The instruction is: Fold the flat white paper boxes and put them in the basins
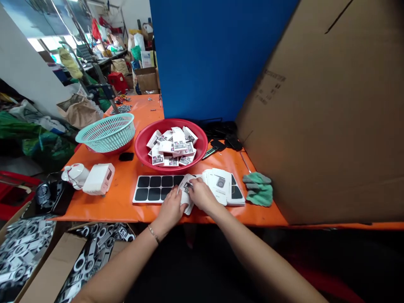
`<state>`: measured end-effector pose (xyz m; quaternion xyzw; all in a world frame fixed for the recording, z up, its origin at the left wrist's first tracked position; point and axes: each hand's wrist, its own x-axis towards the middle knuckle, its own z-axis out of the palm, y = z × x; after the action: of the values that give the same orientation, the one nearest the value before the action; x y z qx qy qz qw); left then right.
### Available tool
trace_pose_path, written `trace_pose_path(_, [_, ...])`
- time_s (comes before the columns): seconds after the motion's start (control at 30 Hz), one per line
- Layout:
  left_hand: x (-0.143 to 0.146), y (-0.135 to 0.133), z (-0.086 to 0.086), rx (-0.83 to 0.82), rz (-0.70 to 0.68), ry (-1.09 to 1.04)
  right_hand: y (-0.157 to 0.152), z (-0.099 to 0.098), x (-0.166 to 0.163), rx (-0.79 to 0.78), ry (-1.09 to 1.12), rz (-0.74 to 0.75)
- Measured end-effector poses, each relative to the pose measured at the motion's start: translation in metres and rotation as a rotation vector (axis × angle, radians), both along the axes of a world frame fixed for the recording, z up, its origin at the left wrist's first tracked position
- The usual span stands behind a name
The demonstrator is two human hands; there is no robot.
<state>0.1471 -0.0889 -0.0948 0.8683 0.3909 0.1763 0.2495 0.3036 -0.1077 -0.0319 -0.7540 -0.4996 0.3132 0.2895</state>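
Observation:
My left hand (171, 207) is closed on the lower left side of a white printed card or flattened box (187, 191); I cannot tell which. The fingers of my right hand (202, 194) pinch the same piece near its top right. Under both hands lies a white sheet with black rounded squares (148, 193). Just right of my right hand, a fanned stack of white printed cards (221, 183) rests on the sheet's right part. Behind the hands stands a red basin (140, 153) holding several small white printed boxes (179, 139).
A mint plastic basket (110, 132), a white box (99, 179) and a white cup-like item (75, 174) stand left. Green-grey gloves (259, 189) lie right, beside a large cardboard sheet (331, 126). A blue panel (214, 59) rises behind. Cartons of metal-looking parts (94, 248) sit lower left.

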Motion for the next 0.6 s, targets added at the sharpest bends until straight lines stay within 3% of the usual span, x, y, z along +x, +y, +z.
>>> trace_pose_path(0.17, [-0.004,-0.002,-0.009,0.1,-0.034,0.069,0.024,-0.001,0.003,-0.16,-0.096,0.062])
trace_pose_path(0.33, [-0.004,-0.004,-0.007,0.174,-0.056,0.077,0.03,0.01,0.018,-0.156,0.005,0.12])
trace_pose_path(0.5, [-0.004,0.004,0.032,0.366,-0.01,-0.077,-0.002,0.029,0.024,-0.037,0.297,0.065])
trace_pose_path(0.6, [-0.007,0.013,0.064,0.394,-0.077,-0.212,-0.024,0.04,0.026,-0.013,0.506,0.071])
